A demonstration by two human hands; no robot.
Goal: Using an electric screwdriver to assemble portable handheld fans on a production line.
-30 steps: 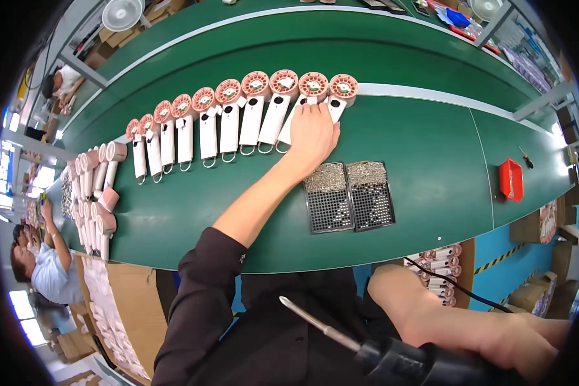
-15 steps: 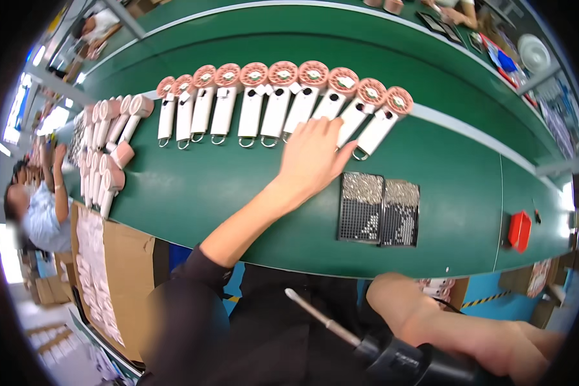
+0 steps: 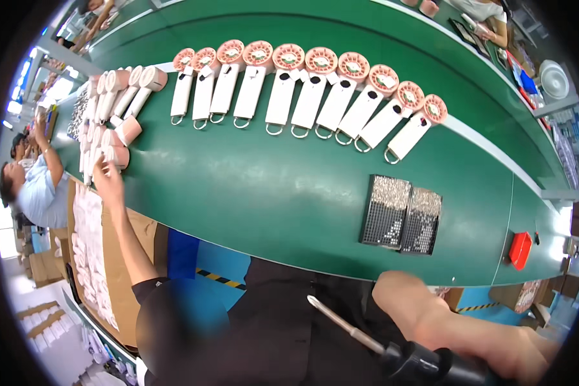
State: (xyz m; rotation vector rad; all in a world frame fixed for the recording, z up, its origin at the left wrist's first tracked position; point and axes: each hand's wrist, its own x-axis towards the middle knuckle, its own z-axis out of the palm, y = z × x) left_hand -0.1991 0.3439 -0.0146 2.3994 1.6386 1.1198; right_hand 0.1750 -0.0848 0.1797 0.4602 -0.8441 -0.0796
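Left of trays [image 3: 378,224]: left hand [image 3: 110,185] at piled fans [image 3: 128,130], grip unclear; right hand [image 3: 524,357] grasps screwdriver [image 3: 402,361]. Likely pickup; next needs firm hold.

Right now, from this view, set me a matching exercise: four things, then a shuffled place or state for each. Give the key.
Things
1. left hand
2. red plastic bin
3. black gridded trays
4. ten pink-headed handheld fans

Places or states
A. laid out in one curved line
B. near the right end of the green bench
C. side by side, holding small metal parts
D. at the fan cluster on the left

Pairs: 1-D, 2-B, 3-C, 4-A
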